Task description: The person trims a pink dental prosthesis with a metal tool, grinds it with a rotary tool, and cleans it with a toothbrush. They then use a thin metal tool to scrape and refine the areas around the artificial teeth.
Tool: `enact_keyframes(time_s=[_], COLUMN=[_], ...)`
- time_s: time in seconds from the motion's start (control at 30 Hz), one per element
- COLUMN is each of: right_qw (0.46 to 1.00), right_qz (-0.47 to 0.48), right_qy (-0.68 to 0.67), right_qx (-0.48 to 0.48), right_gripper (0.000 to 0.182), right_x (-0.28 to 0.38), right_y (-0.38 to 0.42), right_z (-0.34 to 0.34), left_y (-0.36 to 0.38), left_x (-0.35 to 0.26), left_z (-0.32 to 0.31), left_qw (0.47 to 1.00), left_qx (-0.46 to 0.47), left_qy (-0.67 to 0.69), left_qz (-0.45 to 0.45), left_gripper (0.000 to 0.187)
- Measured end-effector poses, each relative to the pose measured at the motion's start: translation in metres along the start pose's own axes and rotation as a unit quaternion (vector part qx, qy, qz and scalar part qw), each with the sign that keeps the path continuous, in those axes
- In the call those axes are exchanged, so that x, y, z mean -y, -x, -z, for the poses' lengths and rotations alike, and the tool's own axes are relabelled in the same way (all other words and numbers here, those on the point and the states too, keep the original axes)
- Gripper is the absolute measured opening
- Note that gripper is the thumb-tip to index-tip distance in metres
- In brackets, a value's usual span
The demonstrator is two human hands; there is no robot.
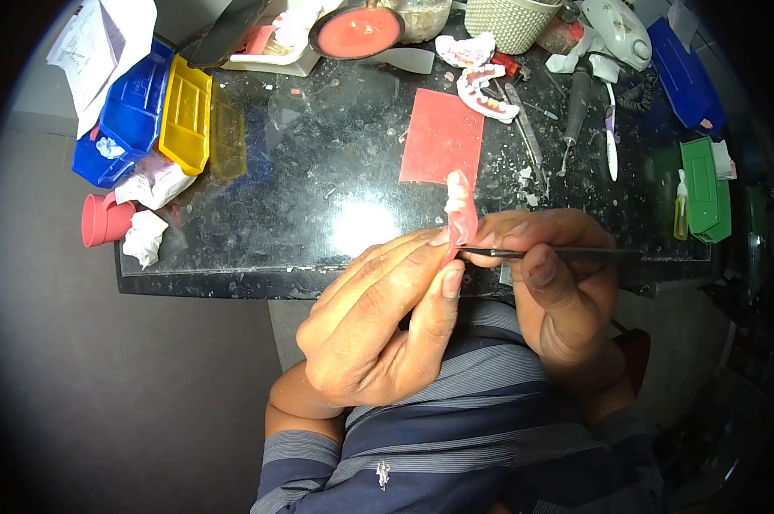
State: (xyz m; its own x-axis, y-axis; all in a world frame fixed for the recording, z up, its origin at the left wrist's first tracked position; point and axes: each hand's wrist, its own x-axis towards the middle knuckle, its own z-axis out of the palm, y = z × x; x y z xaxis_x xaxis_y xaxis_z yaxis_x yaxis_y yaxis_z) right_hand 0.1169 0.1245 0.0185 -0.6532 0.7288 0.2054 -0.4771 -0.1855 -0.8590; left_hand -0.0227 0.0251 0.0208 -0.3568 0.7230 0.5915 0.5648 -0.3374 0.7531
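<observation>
My left hand (pixel 378 321) pinches a pink denture (pixel 458 206) with white teeth between thumb and fingers, above the front edge of the table. In my right hand (pixel 567 295) is a thin dark metal carving tool (pixel 492 252), held almost level. Its tip meets the lower part of the pink base, close to my left fingertips. Fingers of my right hand rest close behind the denture. Just beyond it lies a flat pink wax sheet (pixel 443 137) on the black table (pixel 318 163). My left fingers hide part of the denture's lower end.
Dental casts (pixel 487 92), a metal knife (pixel 527 133) and a handpiece (pixel 578 107) lie at the back right. A pan of pink wax (pixel 359 32) stands at the back. Blue (pixel 134 116) and yellow bins (pixel 186 116) and a red mug (pixel 106 219) are left; a green bin (pixel 704 190) is right.
</observation>
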Motion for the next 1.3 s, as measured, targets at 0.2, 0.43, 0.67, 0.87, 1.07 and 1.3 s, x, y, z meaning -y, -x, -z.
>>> enact_keyframes(time_s=[0.2,0.43,0.67,0.87,1.07,1.3], right_qw=[1.0,1.0,1.0,0.999,0.999,1.0], right_qz=[-0.004,0.002,-0.005,-0.027,-0.008,0.014], right_qy=[0.009,-0.001,-0.027,-0.04,-0.053,-0.014], right_qx=[-0.001,-0.007,-0.006,-0.013,-0.007,-0.023], right_gripper=[0.013,0.011,0.014,0.015,0.015,0.013], right_x=[0.001,-0.003,-0.008,-0.007,-0.009,-0.011], right_y=[0.0,0.001,0.0,0.001,0.001,0.001], right_z=[0.0,-0.001,0.0,-0.001,0.0,-0.001], left_y=[0.0,-0.002,-0.001,-0.001,-0.001,-0.003], left_x=[0.0,-0.001,0.001,0.002,0.0,-0.002], left_z=[-0.001,-0.004,-0.004,-0.003,-0.002,0.0], left_qw=[1.0,1.0,0.999,1.0,1.0,0.999], left_qx=[0.004,-0.013,-0.02,-0.01,-0.003,0.002], left_qy=[0.0,-0.02,-0.022,-0.012,0.01,0.014], left_qz=[-0.003,-0.017,-0.016,-0.011,0.011,0.037], left_gripper=[0.02,0.019,0.019,0.02,0.02,0.018])
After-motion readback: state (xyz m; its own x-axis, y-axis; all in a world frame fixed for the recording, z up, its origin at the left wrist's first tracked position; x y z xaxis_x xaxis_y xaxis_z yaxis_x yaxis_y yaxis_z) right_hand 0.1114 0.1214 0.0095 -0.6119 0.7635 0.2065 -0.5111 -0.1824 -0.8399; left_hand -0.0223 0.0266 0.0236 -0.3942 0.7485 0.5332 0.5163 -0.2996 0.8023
